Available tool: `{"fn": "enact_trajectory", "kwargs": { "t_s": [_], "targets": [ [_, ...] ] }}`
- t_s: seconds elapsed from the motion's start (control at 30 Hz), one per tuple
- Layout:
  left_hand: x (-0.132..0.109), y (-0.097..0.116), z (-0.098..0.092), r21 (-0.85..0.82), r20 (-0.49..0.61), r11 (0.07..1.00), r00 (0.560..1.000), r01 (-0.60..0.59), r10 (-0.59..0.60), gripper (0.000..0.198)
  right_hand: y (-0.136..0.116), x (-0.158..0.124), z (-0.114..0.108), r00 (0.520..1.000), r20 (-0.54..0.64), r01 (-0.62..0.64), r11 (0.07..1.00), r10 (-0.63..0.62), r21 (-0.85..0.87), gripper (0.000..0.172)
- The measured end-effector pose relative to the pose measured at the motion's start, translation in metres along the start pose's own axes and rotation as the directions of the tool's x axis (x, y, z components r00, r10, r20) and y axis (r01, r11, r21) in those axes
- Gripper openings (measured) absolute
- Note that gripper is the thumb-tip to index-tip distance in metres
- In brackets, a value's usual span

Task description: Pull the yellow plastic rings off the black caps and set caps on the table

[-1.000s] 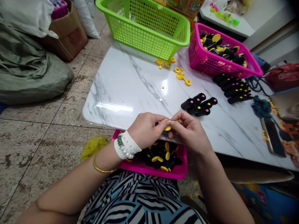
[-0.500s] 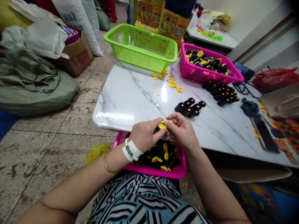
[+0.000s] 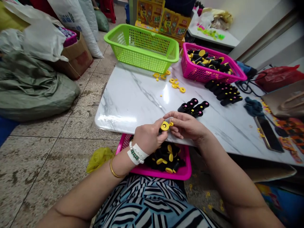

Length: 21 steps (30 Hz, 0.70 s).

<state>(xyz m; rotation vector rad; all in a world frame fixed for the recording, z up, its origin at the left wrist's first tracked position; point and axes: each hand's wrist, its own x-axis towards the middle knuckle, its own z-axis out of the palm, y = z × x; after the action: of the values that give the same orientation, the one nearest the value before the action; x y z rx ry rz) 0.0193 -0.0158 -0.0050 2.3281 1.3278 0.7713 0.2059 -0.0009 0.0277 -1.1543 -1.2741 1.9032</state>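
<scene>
Head view looks down on the yellow ring piece (image 3: pixel 164 126), which I hold just above the near edge of the tabletop (image 3: pixel 133 95), over my lap. The fingers of my left hand (image 3: pixel 149 137) are curled narrow around it, thumb on top, with the ring's open face turned up. The fingers of my right hand (image 3: pixel 187 126) pinch shut on a small yellow nub (image 3: pixel 171 123) that touches the ring's right side; I cannot tell whether the two are joined. A white beaded bracelet (image 3: pixel 136 153) and a gold bangle (image 3: pixel 115 169) sit on my left wrist. Right below my hands, a pink tray (image 3: pixel 182 172) rests on my lap and is partly tucked under the tabletop edge; it holds a heap of black pieces with yellow caps (image 3: pixel 166 158). On the marble just beyond my right hand lies a small cluster of black tubes with pink tips (image 3: pixel 193 107). Farther right, a longer row of black tubes (image 3: pixel 223 91) lies near a pink basket (image 3: pixel 197 74) filled with more black and yellow parts. A green basket (image 3: pixel 142 60) stands at the far edge, with loose yellow rings (image 3: pixel 175 85) scattered in front of it. A phone (image 3: pixel 268 133) lies flat near the right edge, just beside a dark teal cloth (image 3: pixel 253 107). On the floor to my left sits a grey-green sack (image 3: pixel 30 88).
</scene>
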Motion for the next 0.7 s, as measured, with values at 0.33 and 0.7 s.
{"fn": "enact_trajectory", "kwargs": {
  "t_s": [0.33,0.7],
  "targets": [
    [0.011,-0.005,-0.018,-0.256,0.253,0.965,0.968,0.061,0.006,0.039,0.006,-0.004,0.018,0.981,-0.186,0.011,0.967,-0.060,-0.256,0.032],
    [0.022,-0.008,-0.025,-0.295,0.324,0.953,0.945,0.063,0.038,0.012,-0.002,0.004,0.022,0.977,-0.202,-0.051,0.853,-0.065,-0.519,0.025]
  ]
}}
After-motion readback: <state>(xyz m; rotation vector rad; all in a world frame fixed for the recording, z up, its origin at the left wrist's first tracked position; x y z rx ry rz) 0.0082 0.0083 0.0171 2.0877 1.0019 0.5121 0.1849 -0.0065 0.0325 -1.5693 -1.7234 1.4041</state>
